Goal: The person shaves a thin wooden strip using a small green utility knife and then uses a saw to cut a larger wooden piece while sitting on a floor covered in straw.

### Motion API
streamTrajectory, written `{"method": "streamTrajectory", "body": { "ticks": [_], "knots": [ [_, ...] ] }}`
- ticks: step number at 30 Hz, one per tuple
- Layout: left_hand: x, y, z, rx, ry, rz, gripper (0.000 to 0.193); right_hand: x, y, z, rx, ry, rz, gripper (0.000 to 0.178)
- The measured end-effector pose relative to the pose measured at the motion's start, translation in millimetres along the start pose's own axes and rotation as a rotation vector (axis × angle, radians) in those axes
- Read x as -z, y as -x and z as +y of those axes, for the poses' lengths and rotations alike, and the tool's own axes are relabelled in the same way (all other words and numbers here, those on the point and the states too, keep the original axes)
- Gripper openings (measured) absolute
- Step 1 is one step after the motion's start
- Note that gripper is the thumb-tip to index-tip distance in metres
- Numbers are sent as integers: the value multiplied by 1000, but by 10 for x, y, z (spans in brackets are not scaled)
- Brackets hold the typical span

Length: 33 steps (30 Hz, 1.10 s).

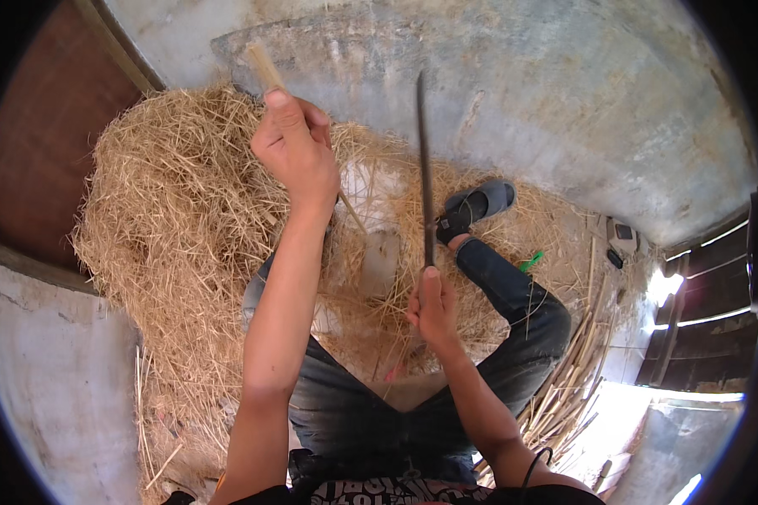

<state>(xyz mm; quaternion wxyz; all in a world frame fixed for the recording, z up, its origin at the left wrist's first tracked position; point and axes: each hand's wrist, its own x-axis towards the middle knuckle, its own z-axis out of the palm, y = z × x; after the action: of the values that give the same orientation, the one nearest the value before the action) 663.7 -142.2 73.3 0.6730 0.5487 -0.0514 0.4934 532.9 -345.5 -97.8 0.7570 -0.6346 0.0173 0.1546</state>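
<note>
My left hand (pixel 299 151) is raised at the upper left, fingers closed round a pale tan stick (pixel 265 67). Its broad end sticks out above my thumb, and a thin length (pixel 351 212) slants out below toward the floor. Whether it is split bamboo or plain wood I cannot tell. In my right hand (pixel 434 310), above the gap between my knees, is a long dark knife (pixel 424 168). Its narrow blade points away from me, apart from the stick, and my fingers hide the handle. Below, a flat pale block (pixel 381 263) lies among straw between my legs.
A big heap of straw (pixel 177 177) rises on the left, against a grey wall (pixel 564 93). Thin poles (pixel 568 379) lie along my right side. My sandalled foot (pixel 480 202), a green object (pixel 531 261) and a small boxy device (pixel 622 236) are at the right.
</note>
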Motion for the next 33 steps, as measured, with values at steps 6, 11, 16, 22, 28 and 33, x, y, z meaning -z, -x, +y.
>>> {"method": "streamTrajectory", "body": {
  "ticks": [6, 11, 16, 22, 28, 33],
  "knots": [
    [-43, -13, -91, -58, -78, -17, 65, 54, 243, 1250, 171, 500, 241, 52],
    [49, 54, 5, 31, 13, 63, 67, 357, 79, 1335, -540, 34, 78, 52],
    [124, -47, -15, -6, 8, 92, 67, -2, 33, 525, 58, 105, 93, 50],
    [71, -67, -61, -13, -16, 122, 65, 302, 203, 1707, 38, 551, 153, 51],
    [344, -72, 185, -10, -28, 90, 66, 288, 82, 1665, -630, -30, 117, 53],
    [352, -64, 139, -3, 155, -122, 66, 101, 53, 1054, -259, 43, 46, 50]
  ]
}}
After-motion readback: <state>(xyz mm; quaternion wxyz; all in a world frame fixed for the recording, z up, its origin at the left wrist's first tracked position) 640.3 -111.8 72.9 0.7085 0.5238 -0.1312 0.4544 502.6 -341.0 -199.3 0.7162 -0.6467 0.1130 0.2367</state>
